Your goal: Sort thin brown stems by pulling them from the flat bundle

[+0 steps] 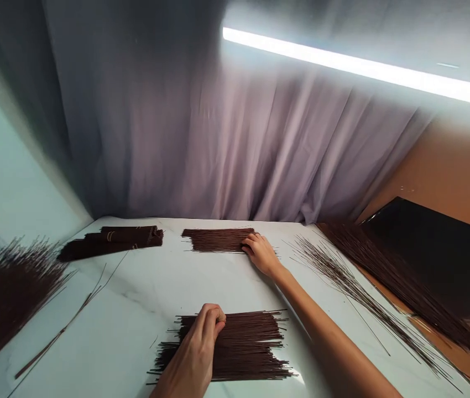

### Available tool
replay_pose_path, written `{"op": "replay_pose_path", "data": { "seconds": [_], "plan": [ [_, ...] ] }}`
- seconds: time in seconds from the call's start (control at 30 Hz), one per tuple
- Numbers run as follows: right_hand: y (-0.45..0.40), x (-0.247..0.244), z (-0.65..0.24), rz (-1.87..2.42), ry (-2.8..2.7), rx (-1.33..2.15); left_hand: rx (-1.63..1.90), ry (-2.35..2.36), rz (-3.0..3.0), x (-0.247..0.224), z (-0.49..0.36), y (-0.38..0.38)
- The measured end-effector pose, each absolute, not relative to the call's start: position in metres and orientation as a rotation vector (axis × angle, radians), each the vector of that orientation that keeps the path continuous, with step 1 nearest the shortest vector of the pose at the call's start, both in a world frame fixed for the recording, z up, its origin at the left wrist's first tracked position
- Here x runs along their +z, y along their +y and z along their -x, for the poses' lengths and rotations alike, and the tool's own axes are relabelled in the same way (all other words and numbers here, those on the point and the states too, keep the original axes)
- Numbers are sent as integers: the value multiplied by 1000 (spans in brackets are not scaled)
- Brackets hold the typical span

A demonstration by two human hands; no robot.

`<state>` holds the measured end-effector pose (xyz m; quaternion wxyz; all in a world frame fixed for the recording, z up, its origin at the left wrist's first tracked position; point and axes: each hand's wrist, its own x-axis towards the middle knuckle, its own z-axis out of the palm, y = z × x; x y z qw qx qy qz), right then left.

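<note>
Dark brown thin sticks lie side by side in a wide near pile (251, 345) at the front of the white table. My left hand (202, 342) rests over the left part of this pile, its fingers bent together; what they pinch, if anything, is hidden. Farther back is a smaller layer of similar sticks (218, 240). My right hand (260, 251) reaches to its right end, with curled fingertips on the sticks. Whether the right fingers grip any stick is too small to tell.
Tied dark bundles (123, 240) lie at the back left of the white table (135, 309). A thick stick heap (6, 298) is at the far left, near loose strands (64, 329). Long loose sticks (359, 287) and a long dark bundle (405, 282) lie on the right.
</note>
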<state>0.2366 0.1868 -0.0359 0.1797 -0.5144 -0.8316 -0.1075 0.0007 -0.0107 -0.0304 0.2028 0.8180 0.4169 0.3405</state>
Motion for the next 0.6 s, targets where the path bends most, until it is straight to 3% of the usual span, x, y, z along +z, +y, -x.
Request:
{"op": "replay_pose_path", "data": {
  "seconds": [0.33, 0.6],
  "plan": [
    [183, -34, -234, 1400, -2314, -352, 1151, 1362, -2062, -24, -3, -14],
    [145, 6, -236, 1181, -1954, -295, 1269, 1323, -1614, -13, 2, -14]
  ]
}}
